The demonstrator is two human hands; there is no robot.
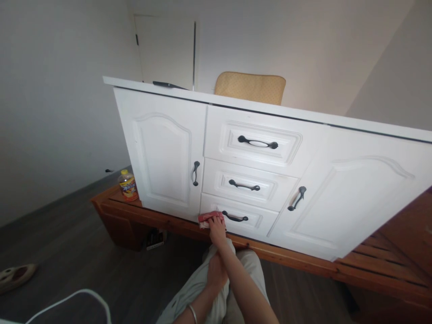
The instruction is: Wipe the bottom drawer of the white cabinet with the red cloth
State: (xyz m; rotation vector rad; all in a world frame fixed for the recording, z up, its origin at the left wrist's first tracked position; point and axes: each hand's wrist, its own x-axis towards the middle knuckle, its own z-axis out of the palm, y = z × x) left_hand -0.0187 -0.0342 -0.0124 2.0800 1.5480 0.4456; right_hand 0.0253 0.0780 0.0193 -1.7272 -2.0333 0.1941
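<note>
A white cabinet with two doors and three drawers stands on a wooden bed frame. My right hand presses a red-pink cloth against the lower left corner of the bottom drawer, just left of its black handle. My left hand rests flat on my knee, holding nothing, with a bangle on the wrist.
A yellow-capped bottle stands on the wooden frame left of the cabinet. A tan chair back rises behind the cabinet top. A slipper lies on the dark floor at left. A white cable curves near the bottom edge.
</note>
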